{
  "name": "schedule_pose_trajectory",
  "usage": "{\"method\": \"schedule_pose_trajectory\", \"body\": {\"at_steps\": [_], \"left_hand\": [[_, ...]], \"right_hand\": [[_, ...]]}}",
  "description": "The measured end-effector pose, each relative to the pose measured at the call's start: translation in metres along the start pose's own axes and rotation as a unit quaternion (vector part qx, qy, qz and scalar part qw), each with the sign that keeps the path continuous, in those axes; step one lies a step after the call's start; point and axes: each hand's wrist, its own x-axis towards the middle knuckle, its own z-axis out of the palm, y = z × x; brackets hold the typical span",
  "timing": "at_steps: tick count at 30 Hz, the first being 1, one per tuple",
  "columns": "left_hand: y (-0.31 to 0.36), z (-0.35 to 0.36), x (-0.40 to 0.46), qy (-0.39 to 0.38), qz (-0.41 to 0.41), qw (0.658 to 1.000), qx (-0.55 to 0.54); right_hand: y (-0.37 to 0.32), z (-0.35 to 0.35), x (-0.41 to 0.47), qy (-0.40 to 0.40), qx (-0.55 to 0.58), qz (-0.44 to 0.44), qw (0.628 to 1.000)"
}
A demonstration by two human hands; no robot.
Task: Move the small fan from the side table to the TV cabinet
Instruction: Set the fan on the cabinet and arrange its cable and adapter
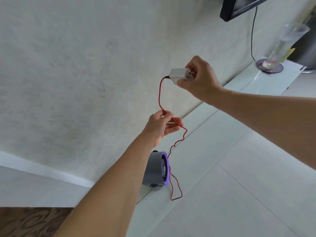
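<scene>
The small grey fan [154, 170] with a purple front ring stands upright on the white glass-topped TV cabinet [213, 151], near its left end by the wall. A red cord [160, 96] runs from the fan up to a white plug adapter [177, 75]. My right hand [200, 79] grips the adapter in the air above the cabinet. Lower down, my left hand [162, 126] pinches the cord between thumb and fingers. A slack loop of cord lies on the cabinet beside the fan.
A black TV [239, 6] hangs at the top right with a dark cable running down. A tall glass vase [283, 43] stands on a disc [269, 66] at the cabinet's far end. The pale wall is close behind; wooden floor [30, 221] shows at bottom left.
</scene>
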Motion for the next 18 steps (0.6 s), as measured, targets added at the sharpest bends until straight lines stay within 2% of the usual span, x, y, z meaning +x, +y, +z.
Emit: {"method": "schedule_pose_trajectory", "body": {"at_steps": [5,12,18], "left_hand": [[0.014,0.019,-0.025,-0.022,-0.009,0.999,-0.03],[0.014,0.014,-0.072,-0.007,-0.016,1.0,0.021],[0.007,0.002,-0.129,-0.006,-0.027,1.0,-0.005]], "right_hand": [[-0.001,-0.02,-0.008,0.025,0.026,0.055,0.998],[-0.013,-0.05,-0.037,0.006,0.063,0.153,0.986],[-0.02,-0.071,-0.08,0.06,0.133,0.223,0.964]]}}
